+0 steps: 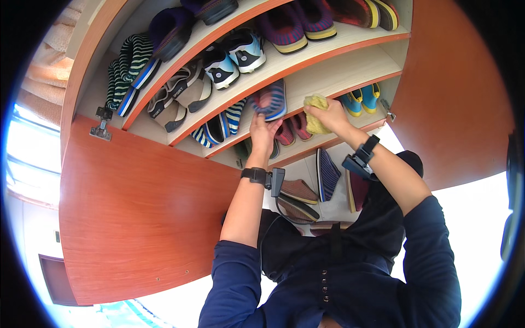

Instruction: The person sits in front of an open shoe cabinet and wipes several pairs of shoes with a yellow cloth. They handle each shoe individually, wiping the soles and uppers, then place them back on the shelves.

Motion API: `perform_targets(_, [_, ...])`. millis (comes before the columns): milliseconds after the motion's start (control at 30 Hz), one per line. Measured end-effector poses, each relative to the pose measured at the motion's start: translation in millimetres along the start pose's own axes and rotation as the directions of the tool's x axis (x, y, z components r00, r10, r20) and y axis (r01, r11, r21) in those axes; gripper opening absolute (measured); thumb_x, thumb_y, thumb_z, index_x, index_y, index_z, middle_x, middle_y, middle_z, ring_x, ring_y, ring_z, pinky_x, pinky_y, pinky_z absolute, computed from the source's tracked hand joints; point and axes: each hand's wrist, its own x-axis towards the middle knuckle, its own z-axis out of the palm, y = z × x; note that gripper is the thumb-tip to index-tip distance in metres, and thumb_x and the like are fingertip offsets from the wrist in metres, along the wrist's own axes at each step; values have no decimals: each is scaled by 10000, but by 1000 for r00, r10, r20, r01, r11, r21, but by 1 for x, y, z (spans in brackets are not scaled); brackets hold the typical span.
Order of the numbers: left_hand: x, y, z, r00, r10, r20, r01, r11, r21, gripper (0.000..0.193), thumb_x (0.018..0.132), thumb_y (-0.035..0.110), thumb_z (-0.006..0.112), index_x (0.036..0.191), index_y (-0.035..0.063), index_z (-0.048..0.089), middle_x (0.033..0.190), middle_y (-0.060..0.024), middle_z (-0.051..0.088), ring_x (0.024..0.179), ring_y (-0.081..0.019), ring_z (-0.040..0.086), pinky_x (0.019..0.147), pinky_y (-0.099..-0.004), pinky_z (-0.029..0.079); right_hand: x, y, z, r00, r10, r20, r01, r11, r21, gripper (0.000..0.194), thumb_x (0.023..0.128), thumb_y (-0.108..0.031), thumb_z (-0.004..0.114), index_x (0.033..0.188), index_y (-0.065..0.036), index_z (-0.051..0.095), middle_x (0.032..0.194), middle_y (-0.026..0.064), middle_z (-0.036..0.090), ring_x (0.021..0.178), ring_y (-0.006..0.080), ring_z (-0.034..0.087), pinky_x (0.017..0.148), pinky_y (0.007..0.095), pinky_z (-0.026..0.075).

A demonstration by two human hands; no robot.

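My left hand grips the heel end of a blue-and-grey striped knit slipper at the front of a middle shelf. The slipper is slightly blurred, and whether it rests on the board is hard to tell. In my right hand is a crumpled yellow-green cloth, held in front of the lower shelf edge. To the left of the held slipper, a blue-and-white striped pair stands in the cabinet. Red knit shoes sit on the lowest shelf between my hands.
Two wooden cabinet doors, left and right, stand swung out on either side. Upper shelves carry sneakers, grey sandals and purple slippers. Small blue shoes are at lower right. Several slippers, one blue-striped, lie on the floor.
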Motion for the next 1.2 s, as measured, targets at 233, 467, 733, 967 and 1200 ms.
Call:
perform_targets(233, [2,-17,-11,948,-310,68,242,566,-788,372,997,225,352,1213,-58,458,1225,-230,519,1118,-364,550,880,-415,523,-45,14,-42,990,137,30,-140,955,260,317,841,-196,737,1061,20,663,942,76,696,811,138,661,711,293,538])
perform_targets(467, [19,-15,-3,856,-477,201,298,138,-945,411,1044,266,330,1196,-95,455,1177,-244,537,1076,-371,567,808,-388,591,-54,43,-51,981,193,21,-187,907,377,308,855,-206,728,1052,21,660,937,64,685,806,135,650,711,289,533])
perform_targets(733, [42,7,1,701,-676,225,231,-83,-969,413,991,265,438,1145,-93,574,1046,-239,642,928,-373,663,681,-392,624,-61,62,-52,976,216,5,-200,891,408,294,862,-191,722,1053,23,659,929,67,683,788,139,653,699,292,534])
perform_targets(967, [37,-11,-6,654,-754,54,259,156,-953,355,977,112,466,1243,-122,488,1204,-285,572,1110,-418,598,799,-390,629,-64,64,-49,972,232,34,-223,873,433,292,862,-200,723,1042,22,661,915,67,682,781,130,648,688,289,529])
perform_targets(1200, [-1,-7,-5,847,-388,-363,375,921,-107,243,964,95,529,1144,-66,560,1023,-218,654,1012,-302,658,723,-308,619,-61,47,-51,965,194,174,-232,944,235,326,879,-263,711,1030,18,642,910,67,677,773,141,654,671,285,535])
